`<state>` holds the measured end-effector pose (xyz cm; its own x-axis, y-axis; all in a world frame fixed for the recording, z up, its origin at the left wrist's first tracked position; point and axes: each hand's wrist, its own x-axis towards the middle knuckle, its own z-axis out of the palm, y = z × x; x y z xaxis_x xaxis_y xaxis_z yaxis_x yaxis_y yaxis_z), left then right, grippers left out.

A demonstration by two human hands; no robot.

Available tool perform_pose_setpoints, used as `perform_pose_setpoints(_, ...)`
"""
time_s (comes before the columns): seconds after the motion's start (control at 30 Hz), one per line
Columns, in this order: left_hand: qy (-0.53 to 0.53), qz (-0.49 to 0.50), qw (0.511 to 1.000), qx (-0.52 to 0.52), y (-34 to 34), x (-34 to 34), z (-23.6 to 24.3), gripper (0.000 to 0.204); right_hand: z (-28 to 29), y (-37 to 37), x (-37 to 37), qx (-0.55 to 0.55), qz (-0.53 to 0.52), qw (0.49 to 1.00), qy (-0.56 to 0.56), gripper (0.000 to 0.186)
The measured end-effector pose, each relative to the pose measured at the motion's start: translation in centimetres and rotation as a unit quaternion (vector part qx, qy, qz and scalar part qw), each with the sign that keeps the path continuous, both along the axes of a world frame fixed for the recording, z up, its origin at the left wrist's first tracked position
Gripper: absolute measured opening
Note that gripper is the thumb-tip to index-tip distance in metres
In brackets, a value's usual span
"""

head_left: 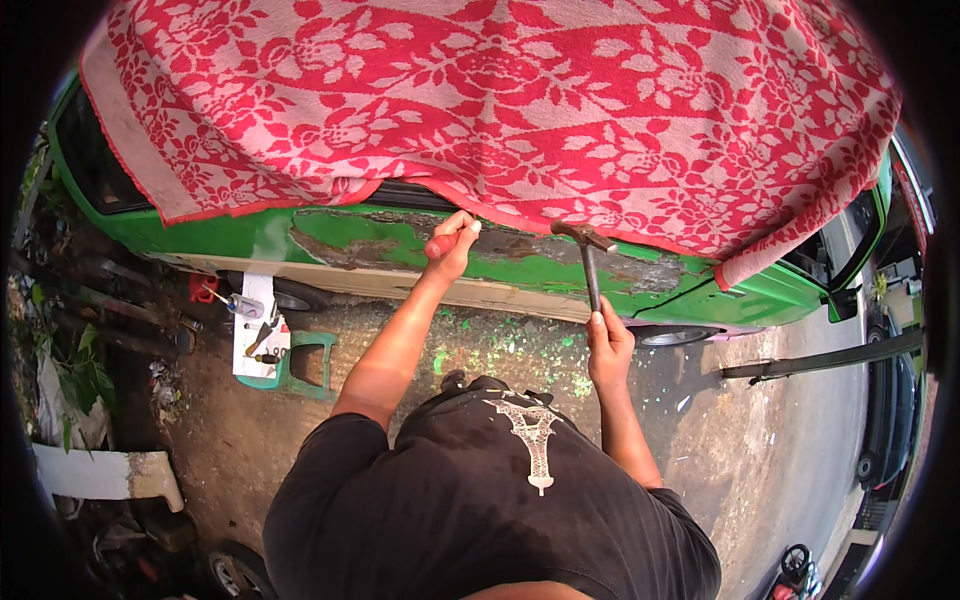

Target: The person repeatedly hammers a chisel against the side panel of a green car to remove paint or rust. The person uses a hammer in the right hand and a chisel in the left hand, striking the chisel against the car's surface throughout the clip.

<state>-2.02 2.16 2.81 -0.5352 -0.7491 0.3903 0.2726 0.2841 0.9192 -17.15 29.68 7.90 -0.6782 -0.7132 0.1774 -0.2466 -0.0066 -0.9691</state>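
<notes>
My left hand is wrapped round a red handle against the side panel of a green vehicle; the tool's working end is hidden. A hammer with a dark head is in my right hand, its head raised beside the panel to the right of my left hand. Patches of flaking paint and dark grey surface run along the panel. A red and pale floral blanket drapes over the vehicle just above both hands.
A teal stool at left bears a white board, a bottle and small tools. Paint flakes litter the pavement. Plants and clutter line the left edge; a metal bar and dark car are at right.
</notes>
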Motion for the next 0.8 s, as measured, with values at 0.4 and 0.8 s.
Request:
perform_pose_setpoints(0.4,-0.023,0.021,0.994,-0.103,0.5,-0.6,-1.0,0.024,-0.1,1.2,0.1,0.004,-0.004,1.0,-0.002,0.035)
perform_pose_setpoints(0.8,-0.038,0.026,0.974,-0.223,1.3,-0.5,0.8,0.02,0.9,1.9,0.5,0.009,0.019,1.0,0.002,0.034)
